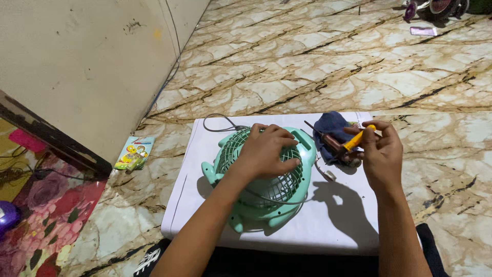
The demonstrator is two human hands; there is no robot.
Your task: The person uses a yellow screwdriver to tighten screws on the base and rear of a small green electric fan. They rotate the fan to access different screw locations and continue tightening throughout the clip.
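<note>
Down on the marble floor (318, 66), a white sheet (338, 225) carries a small green fan (266, 190) lying grille up. The left hand (266, 151) rests flat on the grille, fingers spread, clasping nothing. To its right, the right hand (382, 149) is closed around the yellow handle of a screwdriver (341, 143), whose dark shaft points far left. Just behind the screwdriver lies a blue cloth (330, 128). A grey cord (218, 123) loops at the far left of the sheet.
</note>
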